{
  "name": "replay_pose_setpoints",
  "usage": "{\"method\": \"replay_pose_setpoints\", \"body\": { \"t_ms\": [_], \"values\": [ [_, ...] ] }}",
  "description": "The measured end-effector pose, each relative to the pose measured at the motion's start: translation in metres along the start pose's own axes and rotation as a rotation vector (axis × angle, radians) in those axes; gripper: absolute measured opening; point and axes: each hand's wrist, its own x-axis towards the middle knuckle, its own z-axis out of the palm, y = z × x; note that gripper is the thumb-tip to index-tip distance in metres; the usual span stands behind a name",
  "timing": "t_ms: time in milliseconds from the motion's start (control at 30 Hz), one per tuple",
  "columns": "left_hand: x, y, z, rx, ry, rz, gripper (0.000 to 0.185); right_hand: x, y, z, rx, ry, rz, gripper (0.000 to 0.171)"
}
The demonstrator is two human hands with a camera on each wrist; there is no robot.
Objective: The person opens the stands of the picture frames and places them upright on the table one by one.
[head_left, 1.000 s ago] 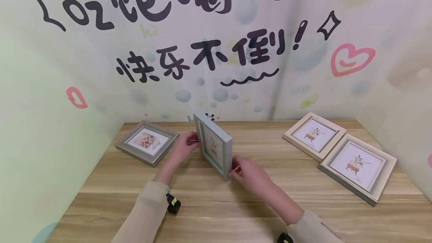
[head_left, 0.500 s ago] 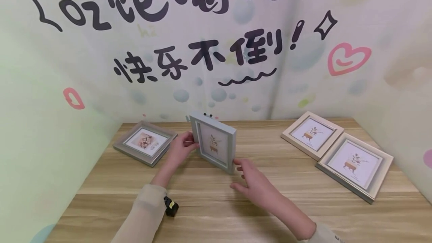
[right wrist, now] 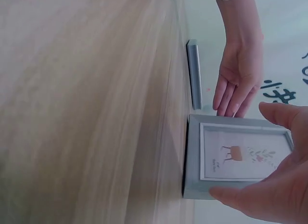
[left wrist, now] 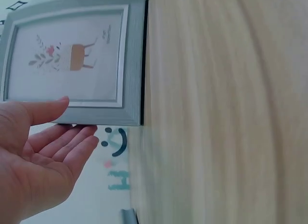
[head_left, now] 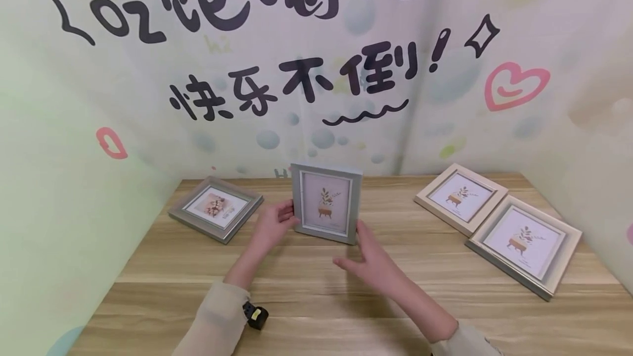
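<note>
A grey-blue picture frame (head_left: 326, 202) with a potted-plant print stands upright near the back of the table, its front toward me. My left hand (head_left: 272, 227) is at its left edge. In the left wrist view, the thumb of the left hand (left wrist: 41, 161) overlaps the frame's face, and the loosely extended fingers meet its side edge; firm contact is unclear. My right hand (head_left: 378, 262) rests its fingers along the right edge, thumb spread away. The right wrist view shows the right hand (right wrist: 274, 180) and grey-blue frame (right wrist: 193, 156) close up.
A brownish-grey picture frame (head_left: 216, 209) with a flower print lies flat at the left. Two pale frames lie flat at the right, a cream frame (head_left: 460, 198) and a larger champagne frame (head_left: 526, 246), their corners close together. A printed cloth wall (head_left: 237, 142) stands behind the wooden table (head_left: 301, 306).
The grey-blue frame has turned from nearly edge-on to facing me. My right hand has released its pinch and spread its thumb. My left hand has stayed at the left edge.
</note>
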Motion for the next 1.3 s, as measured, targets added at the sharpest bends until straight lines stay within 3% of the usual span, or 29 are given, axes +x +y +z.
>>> {"method": "replay_pose_setpoints", "body": {
  "t_ms": [367,600,1033,1300],
  "values": [
    [0.008,0.007,0.028,-0.143,-0.031,0.026,0.066,0.042,0.026,-0.029,0.156,0.051,0.016,0.085],
    [0.020,0.010,0.044,-0.117,-0.040,0.081,0.073,0.070,0.037,-0.044,0.174,0.087,0.052,0.075],
    [0.042,0.012,0.048,-0.050,-0.051,0.022,0.075,0.091,0.048,-0.057,0.221,0.055,0.119,0.074],
    [0.043,0.013,0.049,-0.063,-0.062,-0.005,0.077,0.088,0.045,-0.062,0.213,0.033,0.119,0.073]
  ]
}}
